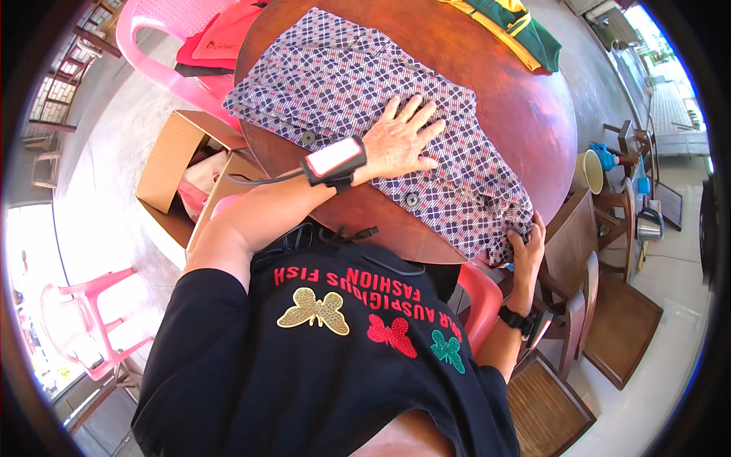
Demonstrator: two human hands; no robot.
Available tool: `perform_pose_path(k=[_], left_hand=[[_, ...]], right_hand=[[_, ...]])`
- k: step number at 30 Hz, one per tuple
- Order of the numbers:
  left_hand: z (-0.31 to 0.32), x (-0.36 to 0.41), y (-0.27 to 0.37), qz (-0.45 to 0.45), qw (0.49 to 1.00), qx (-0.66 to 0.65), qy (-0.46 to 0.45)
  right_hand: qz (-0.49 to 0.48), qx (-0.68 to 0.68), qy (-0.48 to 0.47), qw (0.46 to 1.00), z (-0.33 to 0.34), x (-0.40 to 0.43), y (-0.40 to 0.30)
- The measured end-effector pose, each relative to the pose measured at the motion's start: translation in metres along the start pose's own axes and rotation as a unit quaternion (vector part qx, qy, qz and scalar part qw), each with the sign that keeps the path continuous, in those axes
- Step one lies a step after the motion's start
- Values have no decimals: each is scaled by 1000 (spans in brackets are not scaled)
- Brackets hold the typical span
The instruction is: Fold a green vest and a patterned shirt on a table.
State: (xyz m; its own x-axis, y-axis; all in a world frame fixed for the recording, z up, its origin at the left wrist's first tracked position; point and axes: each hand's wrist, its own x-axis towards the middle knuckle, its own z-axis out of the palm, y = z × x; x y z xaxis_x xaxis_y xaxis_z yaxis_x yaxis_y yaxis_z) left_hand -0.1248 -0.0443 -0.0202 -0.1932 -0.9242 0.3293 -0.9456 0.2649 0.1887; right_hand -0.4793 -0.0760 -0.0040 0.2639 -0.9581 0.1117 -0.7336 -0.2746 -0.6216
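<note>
A patterned, buttoned garment (pixel 342 74) in navy, white and red lies folded on the round wooden table (pixel 525 114). Two dark buttons show along its near edge. My left hand (pixel 400 140) rests palm down on the middle of the cloth, fingers spread. At the garment's right end, my right hand (pixel 528 245) pinches the bunched fabric between thumb and fingers at the table's edge. Part of that grip is hidden by the folds.
A green and yellow garment (pixel 514 34) lies at the table's far side. Left of the table are a pink plastic chair (pixel 154 68) with a red bag (pixel 217 43) and an open cardboard box (pixel 165 160) holding items. Wooden chairs (pixel 571 228) stand at the right.
</note>
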Motion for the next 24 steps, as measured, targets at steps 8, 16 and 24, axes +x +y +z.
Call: perform_pose_path(k=[8,16,24], left_hand=[[11,8,-1,59,997,-54,-5],[33,12,36,140,988,-58,9],[7,10,25,172,984,-25,33]], right_hand=[[136,89,-89,983,-39,-19,-34],[29,543,-21,839,-70,-39,-71],[-98,594,-24,798,-54,55,-154]])
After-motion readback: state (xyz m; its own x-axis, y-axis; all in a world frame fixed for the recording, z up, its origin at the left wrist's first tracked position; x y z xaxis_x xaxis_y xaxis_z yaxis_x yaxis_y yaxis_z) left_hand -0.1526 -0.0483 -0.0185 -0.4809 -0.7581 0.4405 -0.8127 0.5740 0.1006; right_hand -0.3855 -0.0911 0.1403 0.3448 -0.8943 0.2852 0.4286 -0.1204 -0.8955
